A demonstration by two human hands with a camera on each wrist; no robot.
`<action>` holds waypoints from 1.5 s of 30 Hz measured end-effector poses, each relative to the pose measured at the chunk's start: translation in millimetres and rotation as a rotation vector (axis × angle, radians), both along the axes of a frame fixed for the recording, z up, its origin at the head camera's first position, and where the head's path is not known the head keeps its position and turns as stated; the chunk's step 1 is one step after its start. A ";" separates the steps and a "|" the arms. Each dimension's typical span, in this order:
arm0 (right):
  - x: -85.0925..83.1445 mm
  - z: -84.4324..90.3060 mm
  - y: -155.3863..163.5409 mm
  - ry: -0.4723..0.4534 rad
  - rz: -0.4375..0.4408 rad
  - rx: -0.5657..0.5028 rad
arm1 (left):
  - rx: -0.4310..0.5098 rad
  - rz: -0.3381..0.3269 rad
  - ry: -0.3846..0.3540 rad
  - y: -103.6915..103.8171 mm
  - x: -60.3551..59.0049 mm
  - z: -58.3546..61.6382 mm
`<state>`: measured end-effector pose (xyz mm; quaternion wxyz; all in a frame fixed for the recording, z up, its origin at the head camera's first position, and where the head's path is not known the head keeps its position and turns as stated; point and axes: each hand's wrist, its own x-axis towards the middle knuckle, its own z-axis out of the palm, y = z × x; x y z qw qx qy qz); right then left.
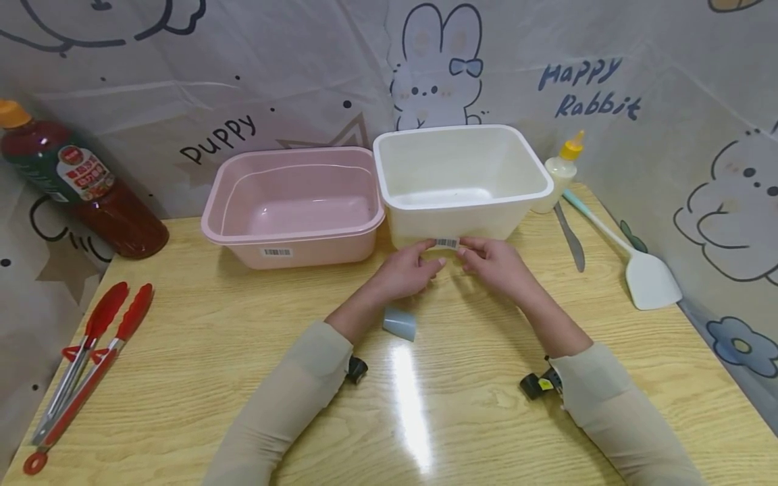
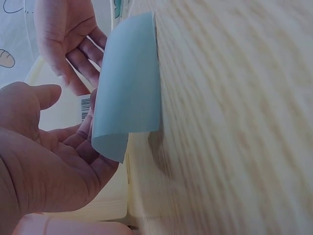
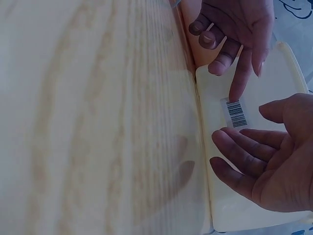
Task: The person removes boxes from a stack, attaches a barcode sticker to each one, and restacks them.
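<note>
Left hand (image 1: 408, 271) and right hand (image 1: 494, 262), fingers loosely extended, fingertips touching the barcode sticker (image 1: 446, 243) on the white plastic tub (image 1: 462, 202) at the table's back edge; neither grasps. Sticker probably thin, tearable; lift at a corner. Tub looks light, stiff, best held at the rim.

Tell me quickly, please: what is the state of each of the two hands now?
Left hand: open, one fingertip on the barcode label of the white tub.
Right hand: open, holding nothing, beside the label.
</note>
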<state>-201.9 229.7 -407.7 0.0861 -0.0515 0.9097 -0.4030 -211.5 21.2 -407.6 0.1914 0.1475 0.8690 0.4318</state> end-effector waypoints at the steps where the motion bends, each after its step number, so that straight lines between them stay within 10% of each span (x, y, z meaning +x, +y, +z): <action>1: 0.3 0.5 0.0 -0.001 0.001 0.004 | 0.000 -0.001 -0.002 -0.1 0.0 0.0; 45: -5.9 1.6 9.2 0.018 0.213 0.108 | -0.113 -0.115 0.011 -5.7 -7.6 3.4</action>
